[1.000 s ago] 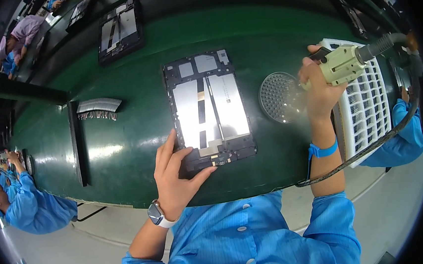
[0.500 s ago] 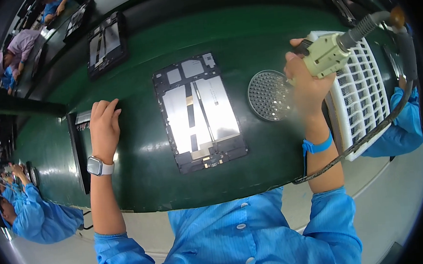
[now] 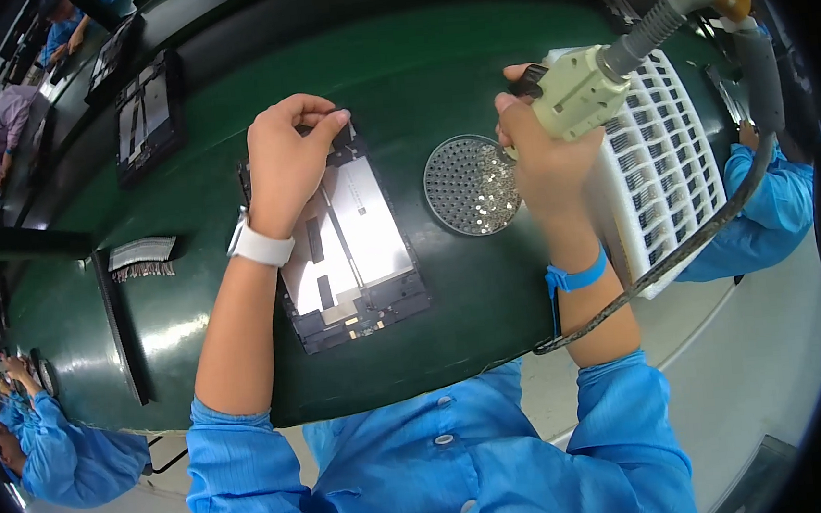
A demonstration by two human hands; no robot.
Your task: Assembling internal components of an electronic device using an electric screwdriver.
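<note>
Left hand (image 3: 295, 164): over tablet (image 3: 373, 211), far end; grip narrow, contents unclear.
Right hand (image 3: 556, 163): grip wrapped around pale-green tool (image 3: 579, 94).

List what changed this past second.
The left hand went from the near end of the tablet leftward to the grey strips, then to the tablet's far end; whether it holds anything is unclear. The right hand still grips the green tool beside the round dish.

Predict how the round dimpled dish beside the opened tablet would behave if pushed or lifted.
Lying flat on the green tabletop, the round dimpled dish would probably slide rather than roll. Its small shiny pieces look loose, so they might spill if tilted; gathered toward the right, they could unbalance it slightly.
</note>
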